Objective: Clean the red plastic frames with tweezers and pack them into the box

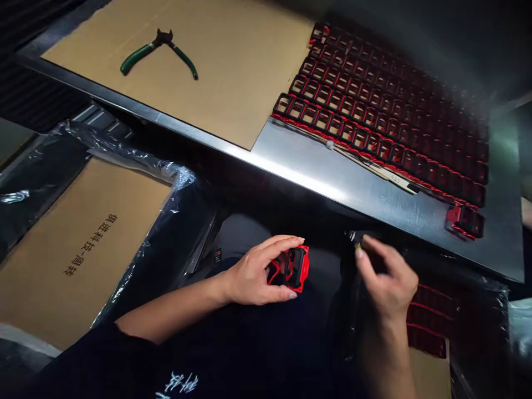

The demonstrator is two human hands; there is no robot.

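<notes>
The desk [299, 166] is smooth, reflective sheet metal with a straight front edge. On its left part lies a flat, matt brown cardboard sheet [233, 72]. On its right, black rectangular frames [357, 105] with red edging stand in close, regular rows. Below the desk, left, a printed cardboard panel [83, 244] sits within crinkled, glossy clear film [183, 176].

Left hand [257, 271]: grip curved partway open, thumb below and fingers above, holding a red-and-black housing [296, 269], boxy and hollow, in front of the person's dark clothing. Right hand [386, 280]: grip nearly closed, thumb and forefinger pinching a small yellowish piece [358, 249], blurred, shape indeterminate, apart from the housing.

Pliers [165, 37] with smooth green handles lie spread on the sheet. One loose red-and-black unit [465, 221], blocky, rests near the desk's front edge.
</notes>
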